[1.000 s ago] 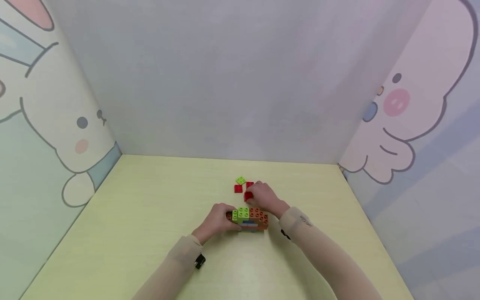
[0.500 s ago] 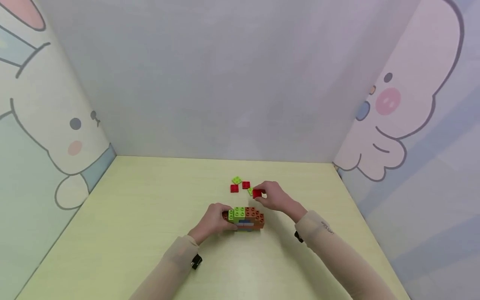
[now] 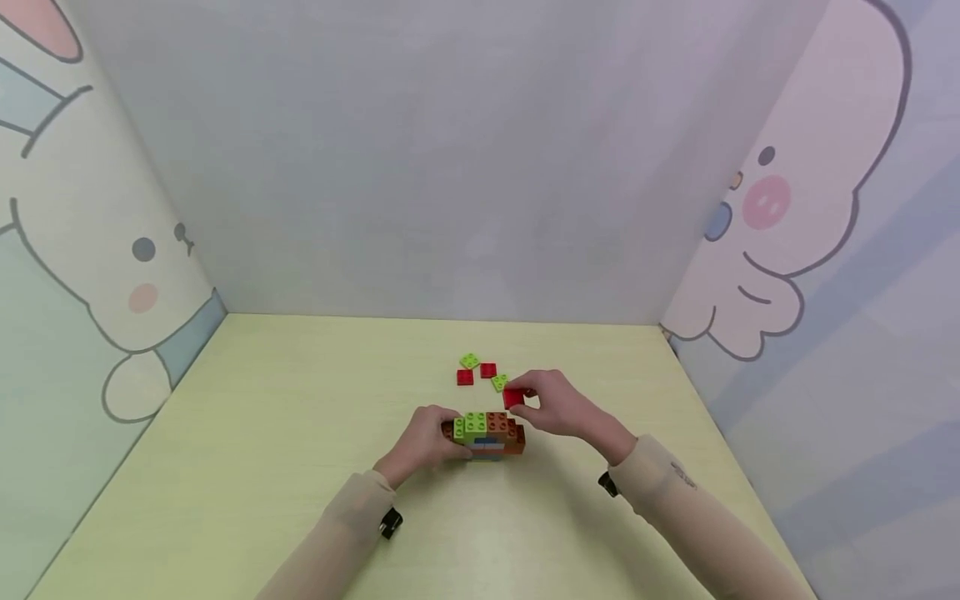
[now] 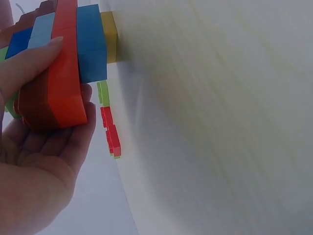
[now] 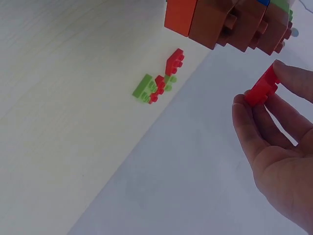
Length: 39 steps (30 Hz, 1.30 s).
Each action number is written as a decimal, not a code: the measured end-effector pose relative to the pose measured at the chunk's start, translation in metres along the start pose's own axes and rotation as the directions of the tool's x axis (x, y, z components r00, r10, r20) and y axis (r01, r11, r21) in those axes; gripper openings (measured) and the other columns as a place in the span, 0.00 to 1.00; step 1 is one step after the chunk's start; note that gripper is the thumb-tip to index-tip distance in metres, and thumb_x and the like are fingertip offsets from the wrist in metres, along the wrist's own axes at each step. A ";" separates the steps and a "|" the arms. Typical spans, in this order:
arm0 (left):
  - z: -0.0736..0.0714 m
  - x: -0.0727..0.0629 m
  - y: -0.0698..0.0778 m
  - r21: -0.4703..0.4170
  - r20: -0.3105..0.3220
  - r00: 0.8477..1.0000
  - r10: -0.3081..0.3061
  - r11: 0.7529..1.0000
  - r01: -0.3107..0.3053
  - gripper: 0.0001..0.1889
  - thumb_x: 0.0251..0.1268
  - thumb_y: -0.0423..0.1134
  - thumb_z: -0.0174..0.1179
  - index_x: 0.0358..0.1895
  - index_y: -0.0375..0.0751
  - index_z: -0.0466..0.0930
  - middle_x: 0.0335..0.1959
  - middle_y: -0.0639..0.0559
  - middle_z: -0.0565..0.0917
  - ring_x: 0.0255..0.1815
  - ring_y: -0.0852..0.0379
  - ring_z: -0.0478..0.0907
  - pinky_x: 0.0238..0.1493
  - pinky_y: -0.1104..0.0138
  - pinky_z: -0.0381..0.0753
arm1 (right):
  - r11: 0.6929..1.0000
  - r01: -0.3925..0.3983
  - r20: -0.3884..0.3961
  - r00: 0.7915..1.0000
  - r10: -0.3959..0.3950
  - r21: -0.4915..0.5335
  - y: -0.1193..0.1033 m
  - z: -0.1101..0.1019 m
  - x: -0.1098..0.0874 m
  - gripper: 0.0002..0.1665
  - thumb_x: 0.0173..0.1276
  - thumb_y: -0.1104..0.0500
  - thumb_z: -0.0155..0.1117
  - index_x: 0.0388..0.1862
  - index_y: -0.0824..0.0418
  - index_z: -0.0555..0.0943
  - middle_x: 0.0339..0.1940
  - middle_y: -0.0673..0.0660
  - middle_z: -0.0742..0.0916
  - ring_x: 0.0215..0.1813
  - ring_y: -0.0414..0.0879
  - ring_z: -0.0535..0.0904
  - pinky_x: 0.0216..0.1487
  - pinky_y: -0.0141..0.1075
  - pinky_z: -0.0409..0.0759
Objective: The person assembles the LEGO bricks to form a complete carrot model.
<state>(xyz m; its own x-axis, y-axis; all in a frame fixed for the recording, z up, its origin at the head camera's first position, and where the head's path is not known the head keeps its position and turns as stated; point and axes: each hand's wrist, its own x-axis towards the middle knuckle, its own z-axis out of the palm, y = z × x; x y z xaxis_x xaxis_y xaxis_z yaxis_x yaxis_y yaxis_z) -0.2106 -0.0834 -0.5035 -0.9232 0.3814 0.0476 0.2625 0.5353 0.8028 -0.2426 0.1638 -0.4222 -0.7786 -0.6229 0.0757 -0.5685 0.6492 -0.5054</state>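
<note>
My left hand (image 3: pixel 426 443) grips the left end of a stacked block build (image 3: pixel 497 425), thumb on its near side and fingers behind. The build has lime and brown bricks on top, with red, blue and yellow ones lower down, as the left wrist view shows. Just beyond its right end, my right hand (image 3: pixel 562 406) pinches a red toy brick (image 5: pixel 263 87) between thumb and fingertips. That brick is thin, with studs along one face, and is held above the table. In the right wrist view it hangs apart from the brown bricks (image 5: pixel 234 24).
Behind the build, loose thin bricks lie on the pale yellow table (image 3: pixel 315 400): two red, one of them a red brick (image 3: pixel 465 377), and two lime, including a lime brick (image 3: pixel 469 361). A grey back wall (image 3: pixel 450 167) and printed side walls enclose the table.
My right hand has lifted the red brick away from the loose pieces, moving right and then slightly nearer to the build. The left hand keeps its grip on the build.
</note>
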 end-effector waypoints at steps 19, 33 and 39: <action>-0.002 0.007 0.000 0.003 0.014 0.999 -0.029 1.000 0.029 0.19 0.41 0.40 0.78 0.40 0.42 0.86 0.32 0.60 0.83 0.35 0.62 0.77 0.40 0.62 0.78 | 0.997 0.068 0.066 0.995 -0.069 0.028 -0.016 -0.002 -0.007 0.16 0.62 0.56 0.69 0.48 0.57 0.83 0.39 0.42 0.83 0.40 0.35 0.77 0.40 0.32 0.77; -0.002 0.006 0.000 -0.008 0.014 0.999 -0.029 1.000 0.029 0.18 0.41 0.39 0.78 0.40 0.44 0.86 0.32 0.61 0.83 0.35 0.61 0.77 0.40 0.63 0.77 | 0.999 0.004 0.034 0.999 -0.005 0.051 -0.017 0.004 -0.006 0.13 0.57 0.56 0.72 0.42 0.53 0.84 0.32 0.40 0.82 0.36 0.41 0.78 0.32 0.34 0.76; -0.003 0.005 0.000 -0.012 0.015 1.000 -0.028 1.000 0.028 0.17 0.42 0.38 0.78 0.40 0.44 0.86 0.32 0.61 0.83 0.35 0.62 0.77 0.40 0.63 0.77 | 0.999 -0.004 0.038 0.999 0.002 0.045 -0.017 0.003 -0.004 0.14 0.56 0.56 0.73 0.42 0.54 0.85 0.33 0.40 0.83 0.36 0.39 0.78 0.33 0.33 0.76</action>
<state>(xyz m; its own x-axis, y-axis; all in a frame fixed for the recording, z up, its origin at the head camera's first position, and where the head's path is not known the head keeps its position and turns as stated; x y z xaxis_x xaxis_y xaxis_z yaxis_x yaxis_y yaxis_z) -0.2160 -0.0840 -0.5017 -0.9259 0.3774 0.0164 0.2332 0.5369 0.8108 -0.2291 0.1538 -0.4169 -0.7691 -0.6378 0.0418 -0.5530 0.6312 -0.5439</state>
